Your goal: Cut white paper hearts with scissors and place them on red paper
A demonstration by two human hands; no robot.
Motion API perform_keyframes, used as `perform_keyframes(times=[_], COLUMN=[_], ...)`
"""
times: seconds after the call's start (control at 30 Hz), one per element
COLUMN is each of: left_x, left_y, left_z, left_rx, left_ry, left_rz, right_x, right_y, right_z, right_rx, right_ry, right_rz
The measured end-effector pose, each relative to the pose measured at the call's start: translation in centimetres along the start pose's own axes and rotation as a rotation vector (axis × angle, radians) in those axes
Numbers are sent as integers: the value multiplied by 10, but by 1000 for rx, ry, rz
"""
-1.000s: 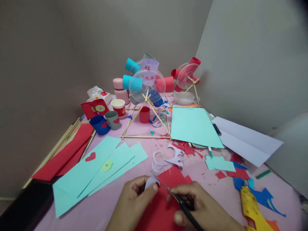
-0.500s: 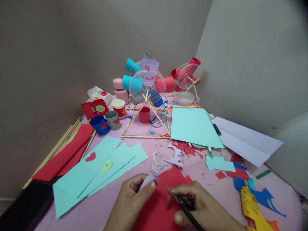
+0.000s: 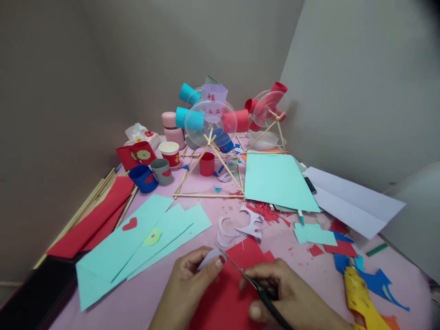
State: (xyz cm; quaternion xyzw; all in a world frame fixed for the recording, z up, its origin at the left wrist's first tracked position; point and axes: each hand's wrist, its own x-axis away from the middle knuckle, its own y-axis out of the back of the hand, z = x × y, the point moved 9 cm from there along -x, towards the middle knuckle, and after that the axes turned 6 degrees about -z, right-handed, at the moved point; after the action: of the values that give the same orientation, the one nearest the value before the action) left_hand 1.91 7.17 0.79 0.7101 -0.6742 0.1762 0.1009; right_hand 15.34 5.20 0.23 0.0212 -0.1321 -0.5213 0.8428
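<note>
Between thumb and fingers, my left hand (image 3: 195,282) pinches a small pale lilac paper piece (image 3: 208,259), partly hidden by the thumb. My right hand (image 3: 275,291) is closed round the black handles of a pair of scissors (image 3: 256,284). The blades point up and left, with their tips at the edge of the lilac piece. Under both hands lies a red paper sheet (image 3: 225,300). Curled lilac paper offcuts (image 3: 250,223) rest just beyond the hands.
A stick-framed wheel with paper cups (image 3: 210,123) stands mid-table, another wheel (image 3: 271,110) behind it. Mint paper sheets (image 3: 130,247) lie left, near a blue paper cup (image 3: 142,179). On the right are a mint stack (image 3: 275,181), a folded lilac sheet (image 3: 350,199) and a yellow glue gun (image 3: 359,293).
The lilac paper piece has turned slightly in my left hand and shows less of its face. My right hand and the scissors have hardly moved.
</note>
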Motion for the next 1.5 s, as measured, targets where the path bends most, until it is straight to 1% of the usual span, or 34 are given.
perform_keyframes(times=[0.07,0.2,0.43,0.63,0.93,1.17,1.33,1.5], left_x=[0,0,0,1,1,-1,-2,-1], left_y=[0,2,1,-4,-5,-4,-3,-1], left_z=[1,2,0,-1,-4,6,3,1], left_rx=[-5,-11,-47,-110,-130,-90,-87,-60], left_ry=[9,17,-10,-44,-51,-12,-36,-5], left_rz=[1,-36,-23,28,41,63,53,18], right_x=[-1,0,0,-2,-1,1,2,2], right_y=[0,-1,-5,-12,-7,-4,1,2], right_z=[0,1,1,3,1,0,-2,-1], right_rx=[10,-5,-75,-144,-119,-79,-25,18], right_ry=[-4,-1,8,22,6,9,-8,-8], right_rz=[-6,13,42,87,54,49,1,-8])
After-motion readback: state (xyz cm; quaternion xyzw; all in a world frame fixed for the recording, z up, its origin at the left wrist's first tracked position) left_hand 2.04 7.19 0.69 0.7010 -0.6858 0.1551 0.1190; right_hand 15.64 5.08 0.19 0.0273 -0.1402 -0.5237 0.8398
